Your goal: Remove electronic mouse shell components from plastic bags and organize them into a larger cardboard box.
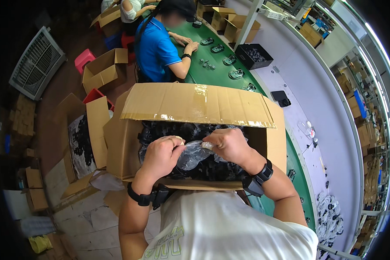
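A clear plastic bag (pixel 191 158) is stretched between my two hands, its gathered part pinched at both ends. My left hand (pixel 161 157) is closed on its left side, thumb against fingers. On the other side my right hand (pixel 229 145) grips it in a closed fist, with a whitish covering on a fingertip. Both hands are above an open cardboard box (pixel 195 104) directly in front of me. Inside lie many black plastic parts (pixel 190 173), some under clear film. What the bag contains is hard to make out.
A green conveyor table (pixel 247 78) runs along the right, carrying several small dark assemblies. Beside it stands a black bin (pixel 254 56). A co-worker in a blue shirt (pixel 158 50) sits ahead. Another open carton (pixel 80 143) with black parts stands on the left.
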A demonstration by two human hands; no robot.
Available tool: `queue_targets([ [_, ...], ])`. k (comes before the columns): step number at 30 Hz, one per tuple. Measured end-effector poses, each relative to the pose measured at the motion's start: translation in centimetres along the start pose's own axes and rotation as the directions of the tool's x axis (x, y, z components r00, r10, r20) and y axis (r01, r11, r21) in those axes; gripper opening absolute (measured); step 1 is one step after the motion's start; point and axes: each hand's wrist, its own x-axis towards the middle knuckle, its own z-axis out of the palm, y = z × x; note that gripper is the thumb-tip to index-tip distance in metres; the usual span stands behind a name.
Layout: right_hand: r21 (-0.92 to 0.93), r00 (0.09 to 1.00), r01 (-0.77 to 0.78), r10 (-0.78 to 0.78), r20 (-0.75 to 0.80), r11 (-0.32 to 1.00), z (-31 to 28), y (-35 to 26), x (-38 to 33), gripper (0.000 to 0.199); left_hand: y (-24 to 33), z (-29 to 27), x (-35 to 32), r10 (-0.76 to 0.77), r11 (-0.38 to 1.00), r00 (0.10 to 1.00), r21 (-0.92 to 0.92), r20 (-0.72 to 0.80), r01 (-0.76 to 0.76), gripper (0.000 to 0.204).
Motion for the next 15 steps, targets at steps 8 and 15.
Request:
queue_targets([
  [8, 0.009, 0.954, 0.204, -0.197, -0.226, 0.979, -1.2, -1.0, 0.1, 0.034, 1.4, 0.6, 0.5, 0.357, 0.934, 0.863, 0.16, -0.356, -0.32, 0.011],
  [15, 0.047, 0.973, 0.106, -0.094, -0.21, 0.993, 0.1, -1.3, -1.2, 0.033, 0.7, 1.0, 0.4, 0.237, 0.959, 0.958, 0.197, -0.162, -0.204, 0.008],
])
